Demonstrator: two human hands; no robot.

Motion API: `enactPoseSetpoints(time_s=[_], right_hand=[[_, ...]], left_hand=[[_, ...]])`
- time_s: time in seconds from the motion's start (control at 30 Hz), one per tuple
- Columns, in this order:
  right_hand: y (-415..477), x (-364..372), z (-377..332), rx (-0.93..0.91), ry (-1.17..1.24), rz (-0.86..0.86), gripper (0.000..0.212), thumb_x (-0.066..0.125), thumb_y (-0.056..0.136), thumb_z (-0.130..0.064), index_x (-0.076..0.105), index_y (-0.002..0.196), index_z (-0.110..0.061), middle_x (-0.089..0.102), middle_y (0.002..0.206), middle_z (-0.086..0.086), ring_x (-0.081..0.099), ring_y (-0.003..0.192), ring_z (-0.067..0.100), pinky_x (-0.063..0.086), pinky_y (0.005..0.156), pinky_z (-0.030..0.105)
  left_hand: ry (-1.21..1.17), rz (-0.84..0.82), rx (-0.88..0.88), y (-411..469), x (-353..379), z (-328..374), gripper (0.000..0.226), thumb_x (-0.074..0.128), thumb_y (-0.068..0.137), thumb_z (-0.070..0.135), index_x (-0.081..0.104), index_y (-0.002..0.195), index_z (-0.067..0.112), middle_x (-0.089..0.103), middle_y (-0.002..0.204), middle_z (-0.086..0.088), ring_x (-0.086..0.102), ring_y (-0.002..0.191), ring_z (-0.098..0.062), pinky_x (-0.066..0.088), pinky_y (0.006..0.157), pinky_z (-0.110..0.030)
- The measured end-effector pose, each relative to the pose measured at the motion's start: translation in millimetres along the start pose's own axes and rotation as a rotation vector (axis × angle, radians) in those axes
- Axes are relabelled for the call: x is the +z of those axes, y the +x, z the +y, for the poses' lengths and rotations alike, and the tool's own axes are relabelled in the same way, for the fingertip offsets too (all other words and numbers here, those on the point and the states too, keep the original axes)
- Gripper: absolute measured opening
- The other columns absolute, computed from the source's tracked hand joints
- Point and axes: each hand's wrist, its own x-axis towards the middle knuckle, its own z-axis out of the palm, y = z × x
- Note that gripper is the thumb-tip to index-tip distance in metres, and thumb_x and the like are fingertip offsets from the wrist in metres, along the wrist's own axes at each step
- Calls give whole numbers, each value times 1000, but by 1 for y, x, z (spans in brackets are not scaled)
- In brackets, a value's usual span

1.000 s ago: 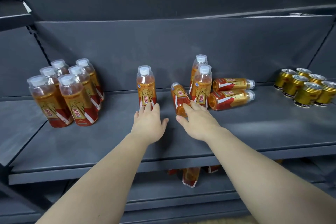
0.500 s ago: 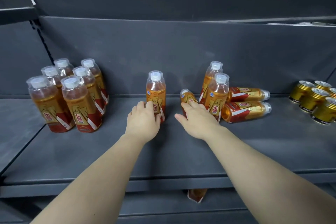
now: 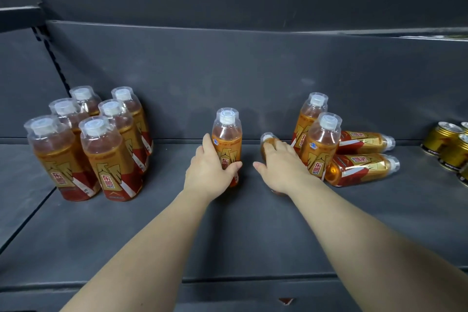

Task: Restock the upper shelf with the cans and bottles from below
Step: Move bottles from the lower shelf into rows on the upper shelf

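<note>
On the dark grey shelf (image 3: 177,235) my left hand (image 3: 210,172) grips an upright amber drink bottle (image 3: 227,134) around its lower body. My right hand (image 3: 283,167) lies over a fallen bottle (image 3: 268,140) whose white cap points away from me; fingers curl round it and most of it is hidden. Two upright bottles (image 3: 319,144) stand just right of that hand, and two more lie on their sides (image 3: 362,167) behind them. A cluster of several upright bottles (image 3: 96,144) stands at the left.
Gold cans (image 3: 448,147) are grouped at the shelf's far right edge of view. The shelf's back panel rises behind the bottles. A bit of red label (image 3: 285,300) shows on the shelf below, past the front lip.
Both hands moved forward. The left hand went from touching the upright bottle's base to wrapping around it. The right hand closed over the fallen bottle. The view came closer to the shelf.
</note>
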Motion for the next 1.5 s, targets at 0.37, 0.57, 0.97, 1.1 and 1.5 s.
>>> enactPoseSetpoints(time_s=[0.37,0.57,0.97,1.1,1.5], right_hand=[[50,6,-6,293,49,-73,74,57,98,-40,19,152,-7,27,155,23,35,139,42,40,107,47],[56,7,-11,373,-53,-91,92,65,94,-37,8,155,1,33,152,28,40,136,41,42,105,44],[43,-10,-37,217,250,166,100,76,84,-36,12,155,-8,36,146,14,39,133,32,43,102,42],[34,-13,-41,187,382,244,108,78,84,-38,4,158,-11,30,146,10,35,136,29,43,103,41],[-10,25,-36,99,806,459,93,85,76,-33,24,146,-27,43,135,-8,49,120,12,48,95,31]], left_hand=[[-258,37,-15,25,13,3,70,78,79,47,31,128,27,56,120,9,55,104,-19,45,85,-32],[-274,51,-13,28,10,0,70,80,76,47,32,125,29,58,121,9,58,109,-20,48,89,-33],[-252,93,-29,25,-2,-8,70,80,76,48,33,124,28,55,113,12,55,108,-21,43,85,-31],[-237,137,-43,22,-9,-15,69,80,76,48,32,121,30,51,111,13,57,110,-24,46,88,-32],[-249,183,-67,9,-14,-21,79,81,76,48,33,133,22,55,122,6,57,112,-20,47,94,-34]])
